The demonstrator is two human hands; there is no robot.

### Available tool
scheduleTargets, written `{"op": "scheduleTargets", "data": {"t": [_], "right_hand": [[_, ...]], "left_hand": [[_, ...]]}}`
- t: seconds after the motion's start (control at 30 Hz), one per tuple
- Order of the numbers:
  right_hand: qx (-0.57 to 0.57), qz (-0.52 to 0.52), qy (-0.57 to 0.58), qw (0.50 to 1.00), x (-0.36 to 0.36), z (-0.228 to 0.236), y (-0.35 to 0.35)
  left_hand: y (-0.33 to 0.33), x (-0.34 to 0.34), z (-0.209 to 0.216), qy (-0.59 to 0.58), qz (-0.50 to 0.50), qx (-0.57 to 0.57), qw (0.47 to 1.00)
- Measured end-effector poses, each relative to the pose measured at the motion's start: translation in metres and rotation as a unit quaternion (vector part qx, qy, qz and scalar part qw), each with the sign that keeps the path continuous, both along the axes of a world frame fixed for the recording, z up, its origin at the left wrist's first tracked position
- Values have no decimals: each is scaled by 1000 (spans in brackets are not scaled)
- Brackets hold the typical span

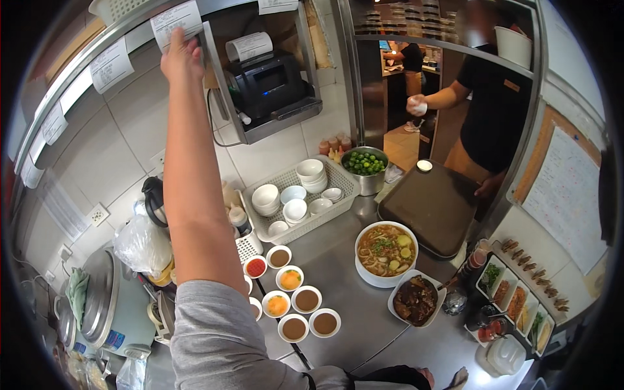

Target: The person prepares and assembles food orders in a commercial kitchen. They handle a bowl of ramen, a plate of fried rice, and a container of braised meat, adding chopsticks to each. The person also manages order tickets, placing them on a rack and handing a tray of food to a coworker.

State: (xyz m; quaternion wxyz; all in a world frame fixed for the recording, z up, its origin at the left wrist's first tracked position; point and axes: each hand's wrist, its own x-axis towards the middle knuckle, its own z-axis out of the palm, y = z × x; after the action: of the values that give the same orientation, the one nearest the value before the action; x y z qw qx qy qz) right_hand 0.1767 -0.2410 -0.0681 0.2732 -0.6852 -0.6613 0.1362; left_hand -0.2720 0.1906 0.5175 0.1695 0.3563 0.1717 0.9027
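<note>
My left hand (pixel 183 57) reaches up at the upper left, its arm in a grey sleeve. Thumb and fingers are closed on a printed order slip (pixel 177 21) hanging at the metal ticket rail (pixel 140 39). Below the arm, on the steel counter (pixel 351 331), stand several small white bowls of brown sauce (pixel 307 299), orange-yellow sauce (pixel 290 279) and red chili (pixel 255 266). To their right are a large bowl of noodle soup (pixel 387 253) and a white bowl of dark braised meat (pixel 416 300). A small patch of skin, apparently my right hand (pixel 427 377), shows at the lower edge, fingers hidden.
A ticket printer (pixel 266 88) sits on a wall shelf. Behind the bowls stand a basket (pixel 302 218) of white crockery and a pot of green limes (pixel 364 162). Across the pass, a person (pixel 484 110) has a hand at a brown tray (pixel 429 205). Garnish dishes (pixel 517 302) line the right.
</note>
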Motion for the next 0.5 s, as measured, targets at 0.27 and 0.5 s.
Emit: {"op": "scheduleTargets", "data": {"t": [0.27,0.5], "right_hand": [[-49,-30,-6,998,-6,7,-2],[-44,19,-7,999,8,-14,5]], "left_hand": [[21,83,-5,121,-35,-111,986],[28,72,3,126,-123,-116,977]]}}
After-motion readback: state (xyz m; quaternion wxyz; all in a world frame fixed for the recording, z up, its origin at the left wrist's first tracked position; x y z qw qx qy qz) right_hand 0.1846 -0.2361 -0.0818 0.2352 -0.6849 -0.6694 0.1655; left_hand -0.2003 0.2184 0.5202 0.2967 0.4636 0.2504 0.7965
